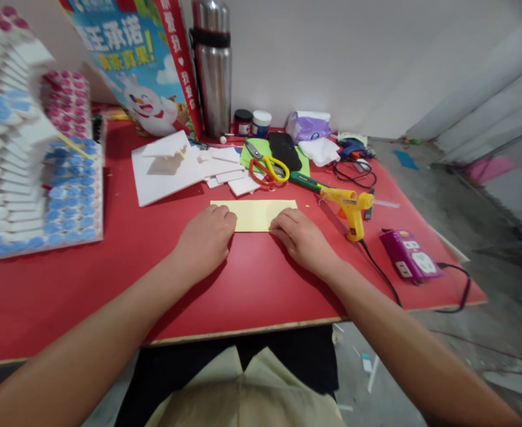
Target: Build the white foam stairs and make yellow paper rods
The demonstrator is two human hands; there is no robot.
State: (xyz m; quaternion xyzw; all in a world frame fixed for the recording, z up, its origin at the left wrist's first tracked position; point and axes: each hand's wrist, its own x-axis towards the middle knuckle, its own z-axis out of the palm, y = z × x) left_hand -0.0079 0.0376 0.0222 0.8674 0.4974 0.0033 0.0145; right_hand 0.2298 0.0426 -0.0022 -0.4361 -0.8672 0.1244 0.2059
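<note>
A pale yellow paper strip lies flat on the red table, long side across. My left hand rests on its near left corner, fingers curled down onto the paper's edge. My right hand presses the near right corner, fingers bent and together. Both hands seem to pinch or fold the near edge; what lies under the fingertips is hidden.
Scissors with orange and yellow handles and white foam pieces lie behind the paper. A yellow glue gun and a purple power strip sit to the right. Stacked blue and pink items stand left; a steel flask behind.
</note>
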